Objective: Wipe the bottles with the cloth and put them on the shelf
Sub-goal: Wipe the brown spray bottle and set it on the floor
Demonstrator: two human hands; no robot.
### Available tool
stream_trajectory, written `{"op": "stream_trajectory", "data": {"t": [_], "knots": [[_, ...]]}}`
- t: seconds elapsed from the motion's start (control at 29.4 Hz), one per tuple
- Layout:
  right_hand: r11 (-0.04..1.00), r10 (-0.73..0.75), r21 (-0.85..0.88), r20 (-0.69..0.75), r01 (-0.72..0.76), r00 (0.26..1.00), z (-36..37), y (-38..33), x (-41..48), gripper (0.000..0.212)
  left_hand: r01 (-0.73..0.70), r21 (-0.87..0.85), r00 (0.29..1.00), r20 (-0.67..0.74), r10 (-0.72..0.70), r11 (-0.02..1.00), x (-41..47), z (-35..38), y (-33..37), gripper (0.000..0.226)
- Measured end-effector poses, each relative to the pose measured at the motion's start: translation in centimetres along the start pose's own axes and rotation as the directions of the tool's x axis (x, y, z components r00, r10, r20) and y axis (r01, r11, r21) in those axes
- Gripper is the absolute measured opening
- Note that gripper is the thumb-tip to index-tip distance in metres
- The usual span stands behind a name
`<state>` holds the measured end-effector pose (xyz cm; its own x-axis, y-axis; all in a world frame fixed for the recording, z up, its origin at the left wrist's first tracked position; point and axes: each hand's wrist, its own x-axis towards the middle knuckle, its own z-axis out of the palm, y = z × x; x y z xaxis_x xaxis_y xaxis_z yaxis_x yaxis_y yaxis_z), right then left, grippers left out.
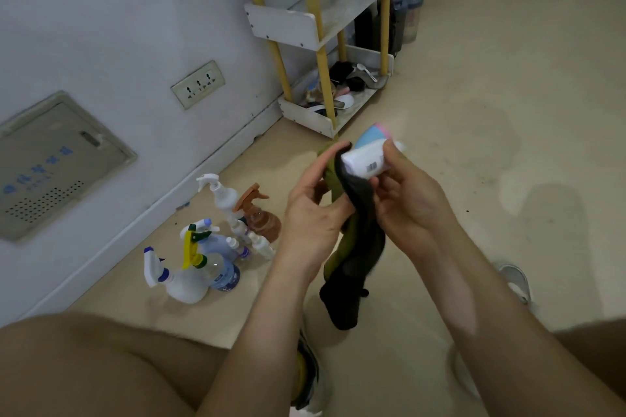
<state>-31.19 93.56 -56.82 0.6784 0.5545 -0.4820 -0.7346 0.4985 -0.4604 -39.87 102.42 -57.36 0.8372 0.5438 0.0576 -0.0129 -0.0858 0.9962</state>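
Knee [84, 366], beige floor [508, 95], shelf [281, 25] nr wall [118, 27]

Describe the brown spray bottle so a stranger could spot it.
Under the wall socket, a cluster of spray bottles stands on the floor by the wall. The brown spray bottle is at the end nearest the shelf, the only amber one there.

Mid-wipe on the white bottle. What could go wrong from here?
The right hand pinches the white bottle; rubbing from the cloth in the left hand might twist it out of that grip. The cloth's tail hangs low and could drag on the floor. The spray bottles stand crowded; reaching in may topple some.
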Motion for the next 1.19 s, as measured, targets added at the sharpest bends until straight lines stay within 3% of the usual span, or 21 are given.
{"op": "stream_trajectory", "data": {"t": [0.07, 0.24, 0.31, 0.34, 0.37, 0.41, 0.44, 0.48, 0.54, 0.65, 0.75, 0.82, 0.88, 0.92, 1.02, 1.09, 1.19], "knots": [[0.999, 0.054, -0.007, 0.002, -0.054, 0.999, -0.2, 0.4, 0.2, 0.044, -0.070, 0.111, 0.994, -0.073, 0.079, 0.991, 0.2, 0.2, -0.2, 0.040], [0.996, 0.083, -0.010, 0.018, -0.083, 0.996, -0.8, 0.5, -0.1, 0.039, -0.015, -0.016, 0.991, -0.137, 0.013, 1.000, 0.6, -0.1, -0.1, 0.031], [0.973, -0.027, -0.227, 0.069, 0.042, 0.997, -0.6, -0.2, -0.3, 0.037, 0.074, -0.135, 0.973, -0.207, -0.101, 0.988, 1.0, -0.3, 0.2, 0.031], [0.868, -0.103, -0.476, 0.111, 0.143, 0.989, -0.5, -0.6, -0.5, 0.037, 0.120, -0.215, 0.964, -0.208, -0.166, 0.969, 1.2, -0.6, 0.2, 0.030], [0.647, -0.162, -0.725, 0.170, 0.235, 0.972, -0.4, -0.8, -0.8, 0.038, 0.148, -0.259, 0.964, -0.179, -0.198, 0.955, 1.5, -0.9, 0.2, 0.028], [0.395, -0.199, -0.870, 0.231, 0.294, 0.952, -0.3, -0.9, -1.1, 0.041, 0.159, -0.255, 0.970, -0.137, -0.199, 0.954, 1.8, -1.3, 0.4, 0.026], [0.199, -0.224, -0.925, 0.279, 0.324, 0.934, -0.2, -0.8, -1.2, 0.045, 0.156, -0.212, 0.978, -0.101, -0.180, 0.965, 2.0, -1.4, 0.6, 0.025], [0.080, -0.243, -0.937, 0.313, 0.340, 0.918, 0.0, -0.5, -1.4, 0.047, 0.135, -0.139, 0.986, -0.082, -0.147, 0.981, 2.2, -1.4, 0.7, 0.026], [-0.080, -0.294, -0.930, 0.365, 0.358, 0.883, 0.5, 0.4, -1.7, 0.041, 0.103, 0.006, 0.989, -0.110, -0.101, 0.995, 2.4, -0.9, 0.8, 0.031], [-0.296, -0.359, -0.894, 0.431, 0.337, 0.828, 0.5, 2.0, -1.5, 0.019, 0.146, 0.055, 0.961, -0.245, -0.129, 0.988, 2.3, 0.0, 0.6, 0.026], [-0.379, -0.384, -0.864, 0.473, 0.332, 0.793, 0.1, 4.0, -1.5, 0.015, 0.274, 0.230, 0.913, -0.367, -0.177, 0.934, 2.8, 0.5, 0.9, 0.021], [-0.394, -0.416, -0.866, 0.466, 0.307, 0.781, 0.1, 4.6, -1.7, 0.015, 0.317, 0.295, 0.896, -0.404, -0.183, 0.901, 3.1, 0.7, 1.0, 0.019], [-0.356, -0.385, -0.892, 0.411, 0.278, 0.826, 0.0, 3.6, -1.4, 0.014, 0.302, 0.192, 0.907, -0.360, -0.220, 0.934, 3.1, 0.1, 0.3, 0.018], [-0.253, -0.339, -0.925, 0.360, 0.285, 0.869, -0.1, 2.8, -1.0, 0.017, 0.278, 0.107, 0.916, -0.330, -0.230, 0.955, 2.9, -0.3, 0.1, 0.018], [0.355, -0.107, -0.869, 0.328, 0.344, 0.939, 0.0, 0.6, -0.5, 0.020, 0.183, -0.114, 0.932, -0.296, -0.209, 0.977, 2.3, -1.1, -0.6, 0.031], [0.487, -0.015, -0.808, 0.373, 0.333, 0.928, 0.1, 0.2, -0.3, 0.016, 0.195, -0.238, 0.911, -0.315, -0.265, 0.952, 1.9, -0.9, -1.3, 0.029], [0.574, 0.092, -0.784, 0.349, 0.237, 0.932, -0.1, 0.3, 0.2, 0.022, 0.230, -0.435, 0.880, -0.290, -0.377, 0.871, 1.5, -0.6, -2.2, 0.015]]}}
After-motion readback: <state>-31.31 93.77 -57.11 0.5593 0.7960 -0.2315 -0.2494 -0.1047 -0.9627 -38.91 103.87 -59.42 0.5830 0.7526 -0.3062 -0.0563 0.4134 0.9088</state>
